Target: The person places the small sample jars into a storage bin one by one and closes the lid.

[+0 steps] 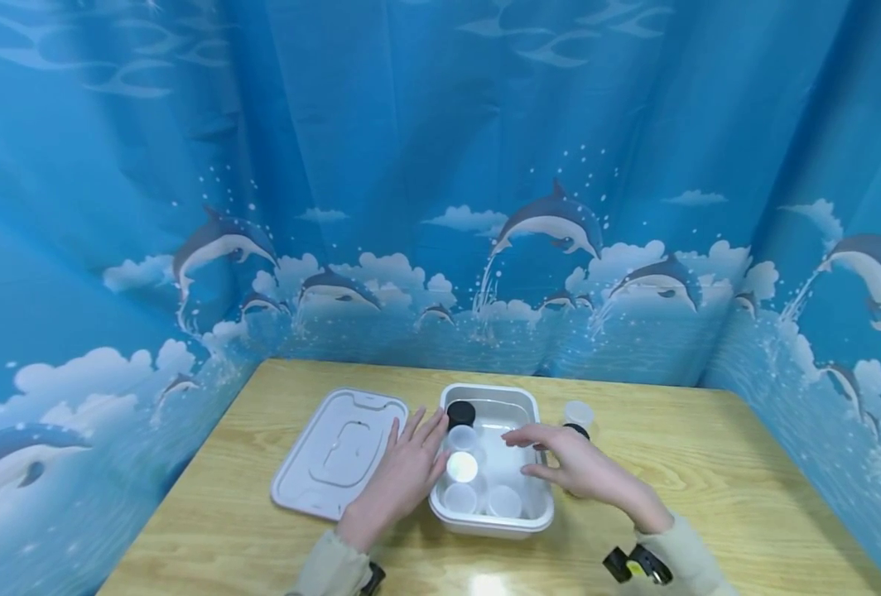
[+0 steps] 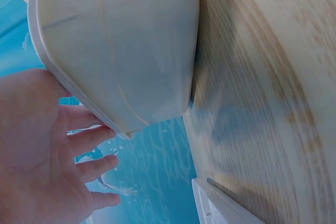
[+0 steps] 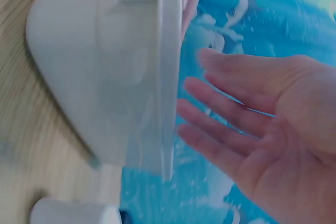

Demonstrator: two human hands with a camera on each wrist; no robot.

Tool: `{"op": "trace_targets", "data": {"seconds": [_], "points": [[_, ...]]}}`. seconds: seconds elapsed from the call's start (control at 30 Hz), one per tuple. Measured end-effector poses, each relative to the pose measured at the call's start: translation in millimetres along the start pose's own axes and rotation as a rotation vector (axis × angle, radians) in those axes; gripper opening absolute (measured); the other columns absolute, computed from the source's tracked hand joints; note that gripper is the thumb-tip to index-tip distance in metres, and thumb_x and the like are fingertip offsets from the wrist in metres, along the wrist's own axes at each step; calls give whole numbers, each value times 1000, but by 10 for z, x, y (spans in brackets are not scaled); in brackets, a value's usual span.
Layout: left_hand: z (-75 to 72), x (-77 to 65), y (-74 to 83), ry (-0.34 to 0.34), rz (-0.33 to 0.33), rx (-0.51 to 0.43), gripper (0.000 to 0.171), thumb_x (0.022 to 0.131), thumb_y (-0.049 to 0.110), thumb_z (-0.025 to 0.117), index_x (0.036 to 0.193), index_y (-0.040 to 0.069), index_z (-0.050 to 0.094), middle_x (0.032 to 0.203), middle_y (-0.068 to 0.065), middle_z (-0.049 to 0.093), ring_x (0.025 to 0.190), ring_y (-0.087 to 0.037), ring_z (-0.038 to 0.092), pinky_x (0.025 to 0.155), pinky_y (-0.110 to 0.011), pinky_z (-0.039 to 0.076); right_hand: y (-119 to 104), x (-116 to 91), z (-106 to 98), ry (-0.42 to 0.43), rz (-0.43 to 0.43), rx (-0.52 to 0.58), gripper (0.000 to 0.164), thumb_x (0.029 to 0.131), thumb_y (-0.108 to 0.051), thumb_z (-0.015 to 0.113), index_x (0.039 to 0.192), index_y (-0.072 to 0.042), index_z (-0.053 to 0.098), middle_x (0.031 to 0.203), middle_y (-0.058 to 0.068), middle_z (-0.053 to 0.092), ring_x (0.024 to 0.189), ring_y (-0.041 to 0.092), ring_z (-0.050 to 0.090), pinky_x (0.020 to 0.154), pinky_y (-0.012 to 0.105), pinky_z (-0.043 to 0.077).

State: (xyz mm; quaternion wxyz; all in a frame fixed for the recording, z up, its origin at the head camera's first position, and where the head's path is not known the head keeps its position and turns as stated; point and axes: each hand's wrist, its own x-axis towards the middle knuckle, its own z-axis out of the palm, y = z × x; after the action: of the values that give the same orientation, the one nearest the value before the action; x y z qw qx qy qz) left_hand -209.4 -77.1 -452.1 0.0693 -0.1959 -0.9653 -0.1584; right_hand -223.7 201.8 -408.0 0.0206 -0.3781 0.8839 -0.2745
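Note:
A white plastic box stands in the middle of the table. Along its left side several jars sit in a row, one with a black lid at the far end and others with pale round lids. One more pale-lidded jar is in the near right part. My left hand lies along the box's left rim, fingers spread and straight, palm toward the wall in the left wrist view. Over the right rim hovers my right hand, its fingers loosely extended and nothing held. Behind it, a black-topped jar is partly hidden.
Left of the box, a flat white lid lies on the wooden table. A pale-lidded jar stands beyond the right hand. A blue dolphin-print curtain closes off the back and sides.

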Motion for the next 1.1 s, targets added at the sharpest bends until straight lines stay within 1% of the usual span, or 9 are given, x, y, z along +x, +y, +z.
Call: {"op": "trace_targets", "data": {"seconds": [0.13,0.2,0.33,0.43,0.5,0.67,0.87,1.0,1.1], "points": [[2,0,-1,2,2,0,55,108,34,46,155,7,40,162,-10,36,152,-37,25,122,-65,15,154,-112,-19,155,69,98,35,96,-10,69,131,-7,64,126,8,69,112,29,67,92,44,59],[3,0,0,3,2,1,55,108,34,46,155,7,40,162,-10,36,152,-37,25,122,-65,15,230,-178,-23,229,99,151,35,96,-8,69,131,-4,64,125,11,69,111,29,68,91,43,59],[-6,-6,4,5,5,2,55,108,34,47,155,7,40,162,-10,36,152,-37,25,122,-65,15,368,-326,-31,352,159,266,35,96,-5,68,131,-1,63,124,14,68,108,26,68,90,31,60],[-6,-10,3,5,4,0,55,108,34,47,155,7,40,162,-10,35,152,-37,25,122,-65,15,444,-435,-28,409,213,315,34,98,-7,67,131,0,62,125,16,68,109,24,67,89,23,58],[0,-9,0,3,2,1,55,108,34,47,155,7,40,163,-10,35,152,-37,25,122,-65,15,486,-497,-19,435,246,328,35,97,-8,67,131,1,62,125,17,67,110,24,66,89,21,57],[7,1,-4,-3,1,7,55,108,34,47,156,8,39,163,-10,34,152,-37,24,122,-65,15,599,-600,32,455,299,319,37,95,-8,71,130,1,62,125,20,67,109,22,66,89,22,58],[6,-2,2,-7,1,7,55,108,34,46,156,8,39,163,-10,34,152,-37,24,122,-65,15,711,-641,102,404,290,273,42,88,-7,78,125,5,63,121,22,67,104,29,68,87,35,61],[8,3,1,-8,0,11,55,108,34,47,155,8,39,163,-10,35,152,-37,25,122,-65,15,736,-645,136,357,292,222,47,81,-8,84,121,5,64,117,19,69,99,28,69,85,32,61],[9,4,0,2,5,6,55,108,33,48,155,7,40,162,-11,36,151,-38,26,121,-66,16,735,-647,147,345,289,209,51,75,-7,87,120,5,65,116,19,68,97,27,69,84,30,61]]}}
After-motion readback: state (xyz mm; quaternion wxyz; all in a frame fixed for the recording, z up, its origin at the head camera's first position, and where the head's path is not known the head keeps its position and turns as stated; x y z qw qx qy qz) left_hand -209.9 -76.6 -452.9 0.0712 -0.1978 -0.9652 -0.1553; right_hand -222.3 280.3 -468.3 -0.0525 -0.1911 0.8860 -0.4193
